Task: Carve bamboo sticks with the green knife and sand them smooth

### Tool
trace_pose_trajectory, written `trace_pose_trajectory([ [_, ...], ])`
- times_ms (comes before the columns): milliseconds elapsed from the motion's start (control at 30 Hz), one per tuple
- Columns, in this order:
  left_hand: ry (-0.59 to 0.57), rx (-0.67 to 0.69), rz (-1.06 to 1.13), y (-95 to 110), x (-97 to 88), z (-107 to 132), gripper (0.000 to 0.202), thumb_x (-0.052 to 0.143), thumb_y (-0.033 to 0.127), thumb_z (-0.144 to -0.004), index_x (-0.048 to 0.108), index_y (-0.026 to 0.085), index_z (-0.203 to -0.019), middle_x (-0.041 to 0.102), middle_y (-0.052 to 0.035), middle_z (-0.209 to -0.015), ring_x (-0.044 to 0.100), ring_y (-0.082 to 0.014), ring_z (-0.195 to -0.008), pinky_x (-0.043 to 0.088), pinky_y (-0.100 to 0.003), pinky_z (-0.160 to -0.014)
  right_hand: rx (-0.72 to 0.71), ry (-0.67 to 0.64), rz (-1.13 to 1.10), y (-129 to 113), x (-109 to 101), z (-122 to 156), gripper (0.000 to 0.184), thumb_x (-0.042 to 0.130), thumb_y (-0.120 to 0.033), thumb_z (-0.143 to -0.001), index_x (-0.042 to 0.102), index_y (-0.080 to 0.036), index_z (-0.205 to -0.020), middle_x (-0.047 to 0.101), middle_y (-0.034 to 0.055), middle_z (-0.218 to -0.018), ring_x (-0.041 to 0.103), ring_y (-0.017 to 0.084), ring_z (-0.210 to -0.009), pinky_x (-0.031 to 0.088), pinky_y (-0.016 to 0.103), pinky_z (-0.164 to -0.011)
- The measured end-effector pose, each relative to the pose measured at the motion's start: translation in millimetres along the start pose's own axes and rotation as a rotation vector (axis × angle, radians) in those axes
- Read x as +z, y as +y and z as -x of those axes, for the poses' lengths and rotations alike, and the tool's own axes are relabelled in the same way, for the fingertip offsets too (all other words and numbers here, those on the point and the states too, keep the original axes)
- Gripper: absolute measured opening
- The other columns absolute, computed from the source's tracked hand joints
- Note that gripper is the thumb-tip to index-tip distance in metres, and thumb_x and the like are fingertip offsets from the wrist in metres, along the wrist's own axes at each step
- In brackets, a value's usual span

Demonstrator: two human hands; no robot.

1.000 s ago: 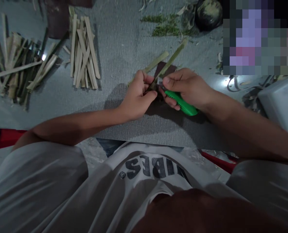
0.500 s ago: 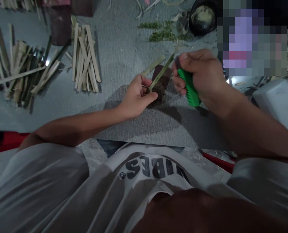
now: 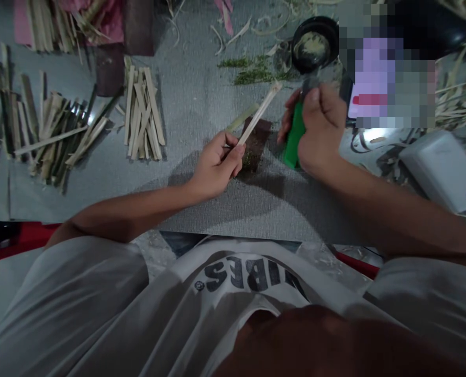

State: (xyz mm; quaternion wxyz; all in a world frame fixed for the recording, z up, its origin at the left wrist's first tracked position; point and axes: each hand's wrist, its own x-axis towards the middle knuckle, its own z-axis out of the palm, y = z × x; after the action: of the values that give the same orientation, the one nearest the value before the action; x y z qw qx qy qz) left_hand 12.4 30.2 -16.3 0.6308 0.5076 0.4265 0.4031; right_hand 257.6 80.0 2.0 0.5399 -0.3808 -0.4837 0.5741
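Observation:
My left hand [image 3: 216, 168] is closed on the near end of a pale bamboo strip [image 3: 259, 112], which points up and away to the right. A second greenish strip [image 3: 242, 117] lies on the grey mat [image 3: 193, 104] just behind it. A small dark block [image 3: 255, 146] sits on the mat under the held strip. My right hand [image 3: 318, 129] grips a green-handled knife [image 3: 293, 137], held upright to the right of the strip and apart from it. The blade is hard to make out.
A neat bundle of cut strips [image 3: 143, 115] lies left of centre, and a looser heap of bamboo pieces [image 3: 48, 133] at far left. A dark bowl [image 3: 314, 43] and green shavings [image 3: 256, 70] sit at the back. A white box [image 3: 445, 167] stands at right.
My right hand has pulled the knife off the strip, up and to the right, and turned it upright. The left hand has turned the strip, showing its pale side.

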Motion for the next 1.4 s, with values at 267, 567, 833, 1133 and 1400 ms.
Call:
trace_pose_trajectory([
  [267, -0.058, 0.065, -0.035, -1, -0.8, 3, 0.053, 0.080, 0.075, -0.124, 0.059, 0.029, -0.107, 0.053, 0.0120, -0.063, 0.046, -0.0113, -0.054, 0.039, -0.024, -0.056, 0.300, -0.423, 0.169, -22, 12, 12, 0.064, 0.086, -0.091, -0.118, 0.076, -0.030, -0.099, 0.064, -0.0026, -0.063, 0.053, 0.020, -0.047, 0.040, 0.037, -0.048],
  [567, -0.102, 0.082, -0.046, -1, -1.1, 5, 0.064, 0.076, 0.088, -0.121, 0.071, 0.026, -0.106, 0.046, 0.0087, -0.066, 0.039, -0.0129, -0.055, 0.032, -0.028, -0.052, 0.407, -0.539, 0.208, -34, 2, 1, 0.072, 0.088, -0.096, -0.114, 0.075, -0.027, -0.095, 0.063, -0.0013, -0.060, 0.052, 0.017, -0.044, 0.038, 0.034, -0.045],
  [833, -0.169, 0.057, 0.054, 6, 3.3, 8, 0.063, 0.077, 0.089, -0.121, 0.063, 0.029, -0.108, 0.043, 0.0141, -0.062, 0.034, -0.0108, -0.048, 0.037, -0.026, -0.049, 0.067, -0.323, 0.674, -21, -1, 6, 0.074, 0.069, -0.086, -0.129, 0.061, -0.029, -0.083, 0.062, 0.0034, -0.071, 0.055, 0.023, -0.066, 0.038, 0.040, -0.066],
  [1133, -0.072, 0.014, 0.065, 4, -1.5, 3, 0.053, 0.080, 0.076, -0.122, 0.066, 0.027, -0.108, 0.056, 0.0124, -0.057, 0.044, -0.0113, -0.040, 0.041, -0.025, -0.041, -0.129, -0.272, 0.935, 15, -28, 8, 0.048, 0.102, -0.054, -0.093, 0.077, -0.030, -0.126, 0.081, 0.0087, -0.099, 0.082, 0.041, -0.104, 0.064, 0.047, -0.090],
  [1400, -0.080, 0.075, 0.131, -4, -2.3, -4, 0.048, 0.082, 0.070, -0.121, 0.068, 0.027, -0.107, 0.063, 0.0092, -0.061, 0.049, -0.0112, -0.043, 0.043, -0.025, -0.045, -0.236, 0.191, 0.502, 23, -27, -5, 0.047, 0.062, -0.078, -0.129, 0.073, -0.032, -0.134, 0.087, 0.0053, -0.106, 0.074, 0.024, -0.073, 0.060, 0.040, -0.070],
])
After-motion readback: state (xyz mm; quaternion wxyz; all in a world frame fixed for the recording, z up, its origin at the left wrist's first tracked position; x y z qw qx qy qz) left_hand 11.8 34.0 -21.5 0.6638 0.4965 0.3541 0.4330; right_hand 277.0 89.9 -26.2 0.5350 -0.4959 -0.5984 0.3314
